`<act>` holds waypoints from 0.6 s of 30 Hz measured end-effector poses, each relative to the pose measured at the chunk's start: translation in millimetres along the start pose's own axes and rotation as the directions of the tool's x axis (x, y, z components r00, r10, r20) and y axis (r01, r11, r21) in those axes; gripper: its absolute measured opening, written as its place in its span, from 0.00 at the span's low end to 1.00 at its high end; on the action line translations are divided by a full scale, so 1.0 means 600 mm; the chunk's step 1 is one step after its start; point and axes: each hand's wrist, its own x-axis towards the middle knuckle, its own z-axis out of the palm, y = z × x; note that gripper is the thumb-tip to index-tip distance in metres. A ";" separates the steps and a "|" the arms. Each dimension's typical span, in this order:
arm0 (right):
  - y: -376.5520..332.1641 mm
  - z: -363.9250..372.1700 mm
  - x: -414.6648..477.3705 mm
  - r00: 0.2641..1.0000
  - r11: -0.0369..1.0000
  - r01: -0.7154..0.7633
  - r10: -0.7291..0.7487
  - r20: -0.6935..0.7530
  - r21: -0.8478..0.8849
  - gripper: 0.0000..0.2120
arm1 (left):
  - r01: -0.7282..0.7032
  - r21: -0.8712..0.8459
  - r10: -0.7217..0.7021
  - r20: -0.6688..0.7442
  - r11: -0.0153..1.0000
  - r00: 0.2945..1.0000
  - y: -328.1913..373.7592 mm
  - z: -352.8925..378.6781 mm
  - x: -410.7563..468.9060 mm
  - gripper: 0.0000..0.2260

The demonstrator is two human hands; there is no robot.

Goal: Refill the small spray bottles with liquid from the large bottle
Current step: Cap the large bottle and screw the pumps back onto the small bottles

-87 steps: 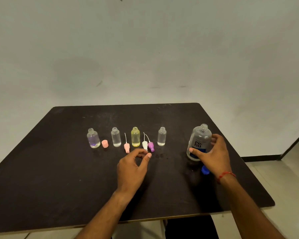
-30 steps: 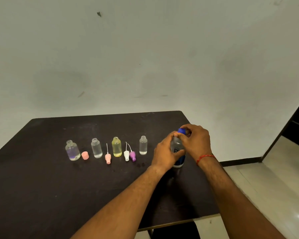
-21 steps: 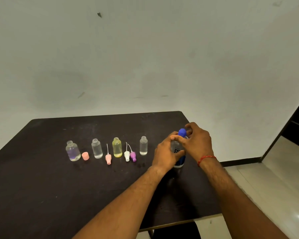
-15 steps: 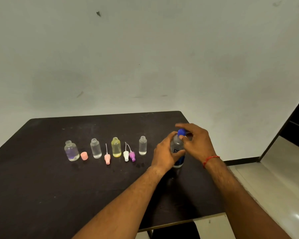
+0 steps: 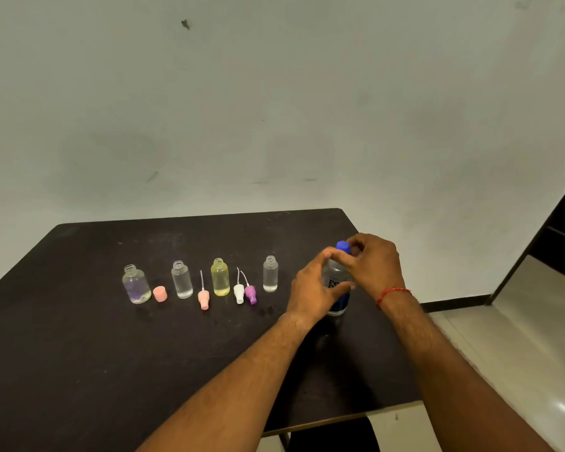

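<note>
Left hand (image 5: pixel 310 290) wraps the large bottle (image 5: pixel 336 288) near the counter (image 5: pixel 79 353) right edge; right hand (image 5: pixel 374 267) pinches its blue cap (image 5: pixel 342 246).

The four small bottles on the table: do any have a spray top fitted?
No: all four small bottles stand open-necked, spray tops lying beside them.

The counter (image 5: pixel 79 353) has a matt black top, faintly dusty and scuffed, with a pale raw edge along the near side. The small bottles (image 5: pixel 270 274) look like clear, smooth plastic or glass; I can't tell which. The large bottle (image 5: pixel 336 288) is glossy and see-through with a printed label, topped by a smooth blue plastic cap (image 5: pixel 342 246). A red thread band (image 5: pixel 392 292) circles the right wrist. The floor tiles (image 5: pixel 535 370) shine, and the wall (image 5: pixel 274 93) is dull painted plaster
</note>
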 end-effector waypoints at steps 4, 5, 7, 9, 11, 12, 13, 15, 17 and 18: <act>0.015 0.006 -0.014 0.995 0.958 0.063 -0.083 0.061 0.280 0.27 | -0.007 -0.009 0.007 -0.001 1.000 1.000 -0.002 0.000 0.000 0.29; 0.018 0.007 -0.016 0.995 0.949 0.065 -0.087 0.055 0.310 0.24 | -0.009 -0.005 0.009 -0.006 1.000 1.000 -0.003 0.000 0.000 0.29; 0.022 0.011 -0.017 0.997 0.949 0.065 -0.072 0.014 0.308 0.18 | -0.009 -0.009 0.009 -0.008 1.000 1.000 -0.003 0.000 -0.001 0.29; 0.021 0.015 -0.015 0.997 0.962 0.070 -0.060 -0.046 0.265 0.12 | -0.005 -0.014 0.005 -0.010 1.000 1.000 -0.003 0.001 0.000 0.29; 0.015 0.015 -0.013 0.996 0.972 0.053 -0.034 -0.084 0.227 0.11 | 0.002 -0.019 -0.002 -0.001 1.000 1.000 -0.002 0.001 0.000 0.30; 0.014 0.016 -0.012 0.996 0.978 0.037 -0.018 -0.093 0.207 0.13 | 0.006 -0.016 -0.006 0.000 1.000 1.000 -0.002 0.002 0.001 0.31; 0.013 0.016 -0.012 0.996 0.982 0.018 -0.001 -0.090 0.188 0.15 | 0.011 -0.009 -0.011 -0.002 1.000 1.000 -0.003 0.002 0.002 0.31; 0.014 0.019 -0.014 0.998 0.987 -0.012 0.022 -0.064 0.158 0.20 | 0.013 -0.007 -0.013 -0.009 1.000 1.000 -0.003 0.002 0.001 0.31; 0.016 0.021 -0.017 0.998 0.982 -0.028 0.038 -0.047 0.188 0.25 | 0.017 -0.014 -0.017 -0.009 1.000 1.000 -0.003 0.001 0.000 0.30; 0.019 0.021 -0.017 0.998 0.970 -0.021 0.032 -0.045 0.242 0.26 | 0.014 -0.024 -0.015 -0.004 1.000 1.000 -0.003 0.001 -0.001 0.30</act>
